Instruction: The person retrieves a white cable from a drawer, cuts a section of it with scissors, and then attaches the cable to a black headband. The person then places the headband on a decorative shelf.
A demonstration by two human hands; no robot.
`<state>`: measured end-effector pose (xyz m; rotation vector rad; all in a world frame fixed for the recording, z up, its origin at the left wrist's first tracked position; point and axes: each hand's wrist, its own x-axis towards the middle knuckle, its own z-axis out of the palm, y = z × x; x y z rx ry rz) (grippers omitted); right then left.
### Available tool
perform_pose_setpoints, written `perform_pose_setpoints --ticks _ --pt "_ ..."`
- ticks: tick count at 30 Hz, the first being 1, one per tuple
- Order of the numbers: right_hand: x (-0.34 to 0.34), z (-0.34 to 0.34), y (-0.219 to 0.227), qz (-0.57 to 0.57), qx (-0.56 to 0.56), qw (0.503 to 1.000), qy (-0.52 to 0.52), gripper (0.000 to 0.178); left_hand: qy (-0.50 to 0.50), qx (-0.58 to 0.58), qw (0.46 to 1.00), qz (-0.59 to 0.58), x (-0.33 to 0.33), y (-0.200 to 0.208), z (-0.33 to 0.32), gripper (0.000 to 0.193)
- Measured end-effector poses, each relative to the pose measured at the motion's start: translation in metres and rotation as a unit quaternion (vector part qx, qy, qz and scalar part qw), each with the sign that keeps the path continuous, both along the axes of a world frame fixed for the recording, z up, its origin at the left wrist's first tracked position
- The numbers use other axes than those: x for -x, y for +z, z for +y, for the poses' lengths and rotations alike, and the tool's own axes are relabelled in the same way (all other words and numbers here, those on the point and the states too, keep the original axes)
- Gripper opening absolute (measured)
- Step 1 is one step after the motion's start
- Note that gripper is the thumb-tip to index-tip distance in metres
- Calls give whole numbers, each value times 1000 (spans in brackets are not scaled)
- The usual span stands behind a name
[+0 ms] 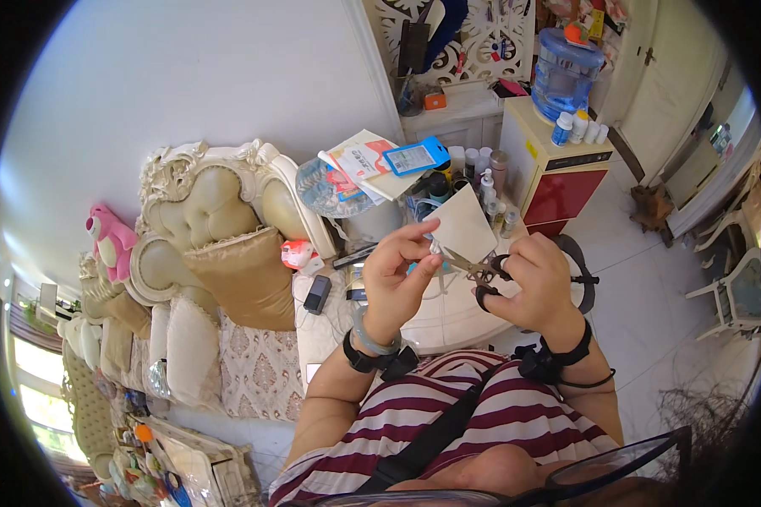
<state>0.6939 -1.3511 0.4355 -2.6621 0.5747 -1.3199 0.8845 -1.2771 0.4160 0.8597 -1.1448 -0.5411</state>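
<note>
My right hand (537, 283) grips a pair of scissors (475, 269) by its black handles. The metal blades point left and reach close to the fingertips of my left hand (397, 275). Between its thumb and fingers, the left hand pinches a small white piece (435, 247), too small to make out. Just beyond the blades is a cream square panel (458, 226), partly covered by my hands. Below the blades, a thin pale strip hangs in front of the white table (435, 325).
Several bottles (486, 190) crowd behind the panel, beside a blue-framed pouch (416, 156) and papers (368, 160). A cabinet (541, 135) carries a water jug (566, 72). At left stands a cream sofa (203, 203) with a gold cushion (245, 275); a dark box (317, 294) lies nearby.
</note>
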Motion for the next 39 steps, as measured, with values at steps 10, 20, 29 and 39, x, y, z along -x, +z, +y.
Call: perform_pose_setpoints --ticks 10,20,29,39 --pt "5 1 6 -13 9 1000 -13 29 95 58 984 -139 1 5 -4 17" --pt "6 6 2 -25 -28 999 -4 28 118 56 973 -189 2 10 1 17" --pt "7 6 2 -3 -87 996 7 28 133 54 963 -228 1 14 -2 17" --pt "5 0 2 -11 -1 1000 -23 26 110 40 937 -328 -6 21 -5 18"
